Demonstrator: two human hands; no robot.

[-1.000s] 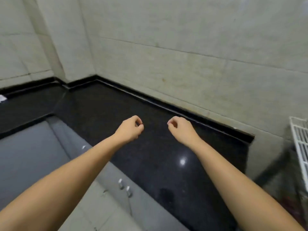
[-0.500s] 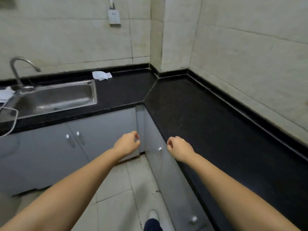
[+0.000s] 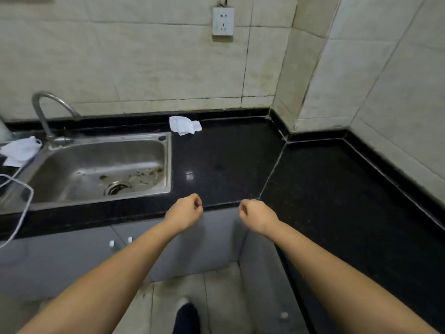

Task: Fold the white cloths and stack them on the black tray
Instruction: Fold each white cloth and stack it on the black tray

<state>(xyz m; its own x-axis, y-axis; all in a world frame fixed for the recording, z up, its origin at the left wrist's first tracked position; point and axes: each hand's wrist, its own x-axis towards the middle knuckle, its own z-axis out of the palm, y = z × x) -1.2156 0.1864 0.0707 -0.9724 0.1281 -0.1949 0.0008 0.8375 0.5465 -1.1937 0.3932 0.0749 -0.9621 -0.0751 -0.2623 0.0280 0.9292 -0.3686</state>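
A crumpled white cloth lies on the black counter against the back wall, just right of the sink. More white cloth is bunched at the far left beside the tap. My left hand and my right hand are held out in front of me over the counter's front edge, both curled into loose fists with nothing in them. They are well short of either cloth. No black tray is in view.
A steel sink with a curved tap is set into the L-shaped black counter. A white cable hangs over the left edge. A wall socket is above. Grey cabinets stand below.
My view has swung left from the right-hand counter run to the corner and the sink. Both hands have stayed curled and empty in front of me.
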